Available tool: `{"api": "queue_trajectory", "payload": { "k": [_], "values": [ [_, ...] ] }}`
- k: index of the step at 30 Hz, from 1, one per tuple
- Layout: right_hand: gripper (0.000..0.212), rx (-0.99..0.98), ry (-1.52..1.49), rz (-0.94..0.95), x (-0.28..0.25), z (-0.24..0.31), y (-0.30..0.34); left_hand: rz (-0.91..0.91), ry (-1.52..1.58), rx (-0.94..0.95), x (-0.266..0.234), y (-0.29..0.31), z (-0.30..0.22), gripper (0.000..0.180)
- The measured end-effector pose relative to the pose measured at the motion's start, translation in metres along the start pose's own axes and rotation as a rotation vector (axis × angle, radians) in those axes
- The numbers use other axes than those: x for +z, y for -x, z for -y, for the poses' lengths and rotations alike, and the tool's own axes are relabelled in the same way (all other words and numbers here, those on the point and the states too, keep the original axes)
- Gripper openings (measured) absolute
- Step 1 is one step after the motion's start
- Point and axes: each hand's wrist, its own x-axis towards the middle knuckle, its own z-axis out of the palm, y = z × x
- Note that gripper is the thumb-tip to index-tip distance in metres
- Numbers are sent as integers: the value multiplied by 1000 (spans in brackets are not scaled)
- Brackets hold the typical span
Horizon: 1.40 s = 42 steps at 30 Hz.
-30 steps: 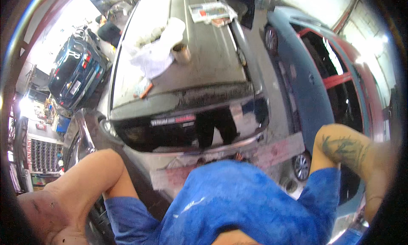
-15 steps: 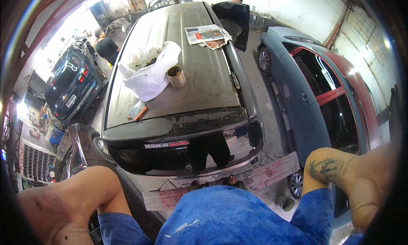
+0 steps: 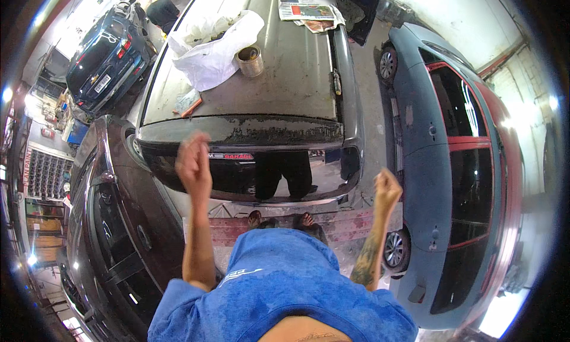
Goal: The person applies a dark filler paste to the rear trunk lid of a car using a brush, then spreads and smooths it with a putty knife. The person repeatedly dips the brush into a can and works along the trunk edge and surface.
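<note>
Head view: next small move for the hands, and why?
Probably reach the left hand toward the small orange-edged item on the car roof: it's the loose thing nearest that hand, no tool shows in either hand, and the right hand is farther off.

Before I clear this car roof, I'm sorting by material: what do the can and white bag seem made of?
Can: probably metal, stained, with soft sheen and a rigid round wall. White bag: perhaps woven plastic, matte, limp and creased; fabric is possible.
</note>
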Motion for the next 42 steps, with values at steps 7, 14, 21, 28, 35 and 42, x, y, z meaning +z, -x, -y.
{"api": "queue_trajectory", "payload": {
  "k": [7, 14, 21, 28, 35, 42],
  "values": [
    [28, -75, 129, 99, 38, -93, -47, 363, -38, -800, 9, 286, 144, 18],
    [24, -237, 187, 146, 127, -72, -167, 211, -38, -1535, -77, 426, 120, 21],
    [23, -297, 115, 380, 208, -50, -101, 68, -123, -1559, -87, 498, 52, 18],
    [26, -329, -8, 557, 275, -5, -44, 56, -269, -1293, -54, 478, 81, 22],
    [35, -302, 253, 142, 271, -28, -114, -121, -72, -852, -8, 327, 158, 20],
    [37, -338, 693, 54, 267, -95, -253, -7, 101, -360, 68, 123, 162, 15]
  ]
}}
